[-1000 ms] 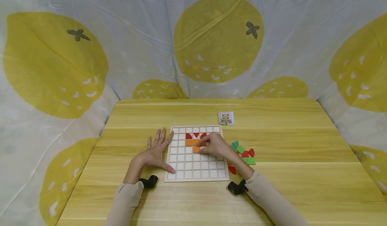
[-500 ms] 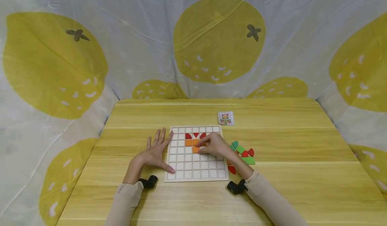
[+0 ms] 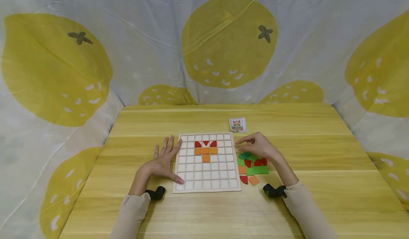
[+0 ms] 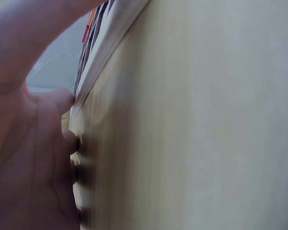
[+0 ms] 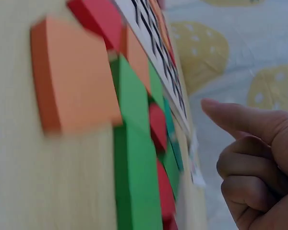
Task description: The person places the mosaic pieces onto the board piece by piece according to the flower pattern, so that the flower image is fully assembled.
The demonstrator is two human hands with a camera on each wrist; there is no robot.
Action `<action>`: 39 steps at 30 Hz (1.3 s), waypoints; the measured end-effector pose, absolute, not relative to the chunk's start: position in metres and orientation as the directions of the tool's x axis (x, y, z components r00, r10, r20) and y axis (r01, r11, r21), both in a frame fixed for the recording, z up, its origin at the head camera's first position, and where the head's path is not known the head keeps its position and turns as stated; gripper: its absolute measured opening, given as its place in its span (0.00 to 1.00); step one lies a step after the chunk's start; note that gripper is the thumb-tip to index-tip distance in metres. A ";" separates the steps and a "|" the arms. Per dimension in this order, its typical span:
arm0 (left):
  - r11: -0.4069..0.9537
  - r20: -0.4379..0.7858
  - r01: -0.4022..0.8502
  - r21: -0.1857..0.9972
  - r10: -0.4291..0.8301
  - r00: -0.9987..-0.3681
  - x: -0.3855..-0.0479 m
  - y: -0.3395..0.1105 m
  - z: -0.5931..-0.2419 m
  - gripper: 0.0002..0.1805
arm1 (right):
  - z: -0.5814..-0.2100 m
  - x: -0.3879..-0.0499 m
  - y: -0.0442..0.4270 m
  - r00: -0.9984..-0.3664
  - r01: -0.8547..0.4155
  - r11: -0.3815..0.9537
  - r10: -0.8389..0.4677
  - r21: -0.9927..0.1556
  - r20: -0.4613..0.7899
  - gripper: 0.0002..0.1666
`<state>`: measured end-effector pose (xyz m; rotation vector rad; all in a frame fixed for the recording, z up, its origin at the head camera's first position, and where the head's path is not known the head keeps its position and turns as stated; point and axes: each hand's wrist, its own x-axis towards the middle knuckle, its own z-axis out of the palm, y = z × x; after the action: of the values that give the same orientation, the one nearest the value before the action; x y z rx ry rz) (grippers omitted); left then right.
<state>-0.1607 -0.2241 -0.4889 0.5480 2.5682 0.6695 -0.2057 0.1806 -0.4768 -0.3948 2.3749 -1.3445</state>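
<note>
A pale wooden grid board [image 3: 191, 185] lies flat on the table. Three red pieces, with a red triangle [image 3: 206, 143] in the middle, sit above a row of orange squares. One more orange square [image 3: 206, 158] is under that row's centre. My left hand [image 3: 161, 162] spreads its fingers along the board's left edge, its thumb resting on the lower left corner. Past the right edge hovers my right hand [image 3: 258, 146], holding nothing; index finger and thumb reach out, other fingers curl in. Beneath it lie loose pieces, among them a green piece [image 5: 139, 167] and an orange square [image 5: 79, 76].
A small printed picture card [image 3: 237, 125] with a coloured grid pattern lies behind the board's right corner. A red quarter-circle piece [image 3: 244, 179] is close to the board's right edge. A curtain with lemon prints [image 3: 230, 42] hangs behind the wooden table [image 3: 204, 214].
My right hand has lifted off the orange squares and moved right, off the board to above the loose pieces. The orange squares now show uncovered. My left hand stays in place.
</note>
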 end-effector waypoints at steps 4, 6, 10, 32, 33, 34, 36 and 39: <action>0.809 -0.301 0.260 0.527 0.464 -0.833 -0.160 -0.226 -0.489 0.84 | -0.477 -0.209 0.205 -0.887 -0.026 0.517 -0.407 -0.855 -0.220 0.17; 0.801 -0.296 0.261 0.538 0.470 -0.832 -0.160 -0.226 -0.489 0.84 | -0.478 -0.211 0.213 -0.881 -0.013 0.526 -0.408 -0.851 -0.239 0.18; 0.799 -0.300 0.264 0.540 0.475 -0.827 -0.161 -0.225 -0.489 0.84 | -0.481 -0.213 0.222 -0.849 0.011 0.533 -0.441 -0.846 -0.289 0.19; 0.801 -0.292 0.264 0.537 0.471 -0.833 -0.161 -0.226 -0.489 0.84 | -0.486 -0.215 0.216 -0.869 0.077 0.556 -0.370 -0.828 -0.329 0.14; 0.805 -0.295 0.262 0.533 0.467 -0.833 -0.161 -0.226 -0.490 0.84 | -0.486 -0.215 0.214 -0.872 0.080 0.558 -0.362 -0.826 -0.329 0.14; 0.805 -0.295 0.261 0.533 0.466 -0.834 -0.161 -0.226 -0.490 0.84 | -0.485 -0.214 0.212 -0.873 0.076 0.557 -0.364 -0.827 -0.325 0.14; 0.804 -0.296 0.261 0.534 0.467 -0.833 -0.161 -0.226 -0.491 0.84 | -0.485 -0.213 0.211 -0.873 0.068 0.556 -0.369 -0.828 -0.319 0.14; 0.806 -0.299 0.261 0.531 0.467 -0.832 -0.161 -0.225 -0.492 0.84 | -0.485 -0.213 0.213 -0.868 0.062 0.562 -0.377 -0.825 -0.322 0.14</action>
<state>-0.1613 -0.2255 -0.4918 0.5459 2.5714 0.6710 -0.2129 0.2128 -0.4851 -0.2539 2.3292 -1.2557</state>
